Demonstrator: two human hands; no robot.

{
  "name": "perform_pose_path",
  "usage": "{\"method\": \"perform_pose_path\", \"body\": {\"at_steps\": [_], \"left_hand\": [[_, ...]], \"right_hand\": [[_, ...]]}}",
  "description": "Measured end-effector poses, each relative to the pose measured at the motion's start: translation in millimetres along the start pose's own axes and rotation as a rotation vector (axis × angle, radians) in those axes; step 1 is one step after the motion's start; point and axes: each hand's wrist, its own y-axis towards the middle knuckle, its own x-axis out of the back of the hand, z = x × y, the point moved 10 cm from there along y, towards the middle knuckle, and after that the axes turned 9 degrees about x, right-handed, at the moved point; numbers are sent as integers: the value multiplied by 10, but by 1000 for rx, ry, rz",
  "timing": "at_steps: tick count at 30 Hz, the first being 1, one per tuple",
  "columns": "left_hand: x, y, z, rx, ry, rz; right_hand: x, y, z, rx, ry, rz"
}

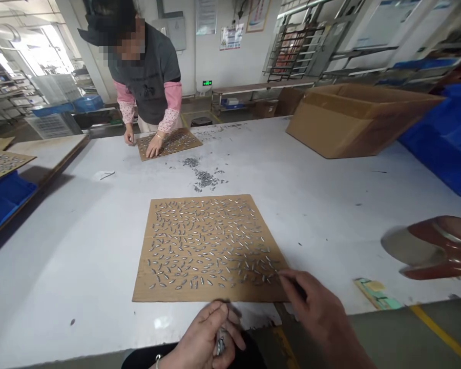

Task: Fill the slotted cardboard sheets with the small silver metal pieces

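Note:
A brown cardboard sheet [211, 294] lies flat on the white table, covered in many small, silvery, elongated metal pieces [194, 268]. Just below its front edge, my left hand [209, 335] is closed around a few similar metal pieces [220, 342]. My right hand [320, 310] is at the sheet's lower right corner, thumb and forefinger pinched together at the outermost pieces. Whether a piece sits between those fingertips is too small to tell. Beyond the sheet is a loose pile of metal pieces [206, 178].
Across the white table [100, 225], a co-worker [148, 77] bends over another cardboard sheet [184, 146] with pieces. A cardboard box [330, 123], blue plastic [441, 138] and a rounded red-brown object [441, 246] are at right. Another loaded sheet [7, 166] is at left.

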Motion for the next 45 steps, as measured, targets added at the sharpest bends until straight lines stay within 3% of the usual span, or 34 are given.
{"method": "perform_pose_path", "body": {"at_steps": [3,5,8,12,15,19,22,25,30,33,37,41,45], "left_hand": [[-4,-50,-1,-11,40,-26],[4,-105,-9,-26,52,-62],[54,-216,-43,-62,79,-139],[156,-340,-69,-98,116,-210],[215,-369,-76,-122,97,-210],[220,-334,-65,-132,14,-107],[329,-359,-104,-185,-107,-109],[441,-441,-121,-195,-181,-111],[657,-680,-143,-204,-253,-126],[800,-822,-99,-190,-414,-123],[912,-966,53,-137,-698,-95],[1016,-1042,140,-169,-671,-153],[1081,-1022,165,-188,-634,-178]], "right_hand": [[-331,-131,840,258,172,241],[-506,-278,1338,438,191,315],[-681,-429,1667,548,151,309],[-815,-489,1747,588,86,307],[-791,-415,1798,581,82,287],[-697,-208,1738,456,168,221],[-684,-104,1634,363,288,172],[-803,-80,1637,326,448,230],[-1064,-9,1874,333,599,432],[-1249,142,1980,356,564,533],[-1470,368,1969,388,375,485],[-1686,313,1996,425,206,483],[-1745,229,2063,442,110,462]]}}
